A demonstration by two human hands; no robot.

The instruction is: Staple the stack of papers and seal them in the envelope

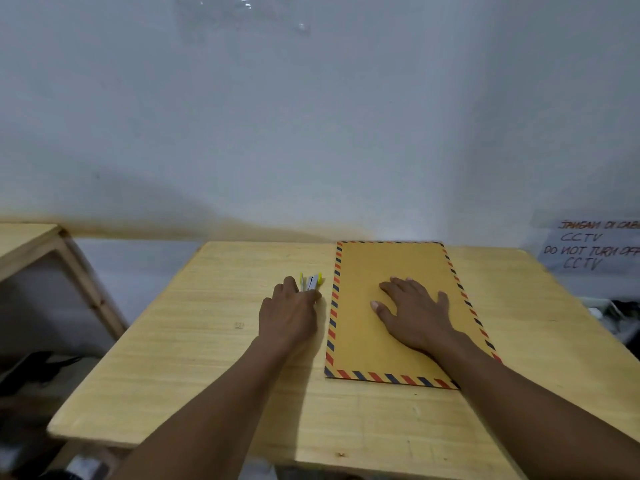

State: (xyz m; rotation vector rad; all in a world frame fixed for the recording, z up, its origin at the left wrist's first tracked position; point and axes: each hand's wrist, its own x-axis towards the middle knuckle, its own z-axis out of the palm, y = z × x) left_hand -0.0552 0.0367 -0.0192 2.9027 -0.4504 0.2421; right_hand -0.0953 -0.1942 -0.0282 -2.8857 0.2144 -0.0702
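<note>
A brown envelope with a red-and-blue striped border lies flat on the wooden table, right of centre. My right hand rests palm down on it, fingers spread. Just left of the envelope sits a small yellow-and-silver stapler. My left hand covers the stapler's near end, fingers curled around it. No stack of papers shows anywhere in the head view.
A grey-white wall stands right behind the table. A handwritten paper notice hangs at the far right. A second wooden table stands to the left, across a gap. Dark clutter lies on the floor at both sides.
</note>
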